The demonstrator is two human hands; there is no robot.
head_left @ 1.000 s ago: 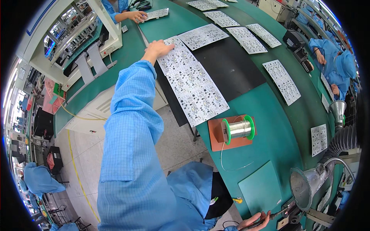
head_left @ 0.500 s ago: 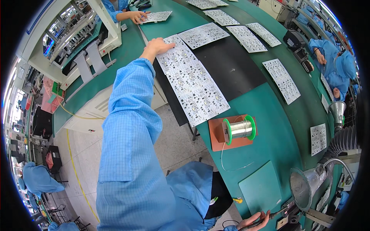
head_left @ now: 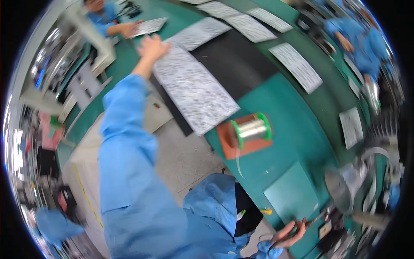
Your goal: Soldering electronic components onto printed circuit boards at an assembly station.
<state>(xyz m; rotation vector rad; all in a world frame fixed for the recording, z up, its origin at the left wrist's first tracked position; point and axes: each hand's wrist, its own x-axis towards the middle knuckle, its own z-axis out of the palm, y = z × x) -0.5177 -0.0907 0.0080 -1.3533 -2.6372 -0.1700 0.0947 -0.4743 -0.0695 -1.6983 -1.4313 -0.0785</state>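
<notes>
My left hand (head_left: 153,48) reaches to the far end of a long white circuit board panel (head_left: 194,88), its fingers blurred but spread at the board's corner. This panel lies on a black mat (head_left: 241,60), with another white panel (head_left: 200,33) beyond it. Low on the right, my right hand (head_left: 290,235) is closed around a soldering iron (head_left: 317,217) that points toward a metal funnel (head_left: 340,187). Between my hands, a solder wire spool (head_left: 252,130) with green flanges sits on a reddish-brown base (head_left: 226,144), its loose wire hanging toward me.
Several more white boards (head_left: 295,67) lie along the dark green strip. A green pad (head_left: 291,192) rests near my right hand. One co-worker's hand (head_left: 128,29) touches a board (head_left: 149,26) at far left; another co-worker (head_left: 360,45) sits at the right. A white-framed machine (head_left: 92,52) stands left.
The whole view has shifted and blurred, so the boards and spool sit farther left and higher. My left hand's fingers have lifted and spread at the panel's end. My right hand keeps the iron.
</notes>
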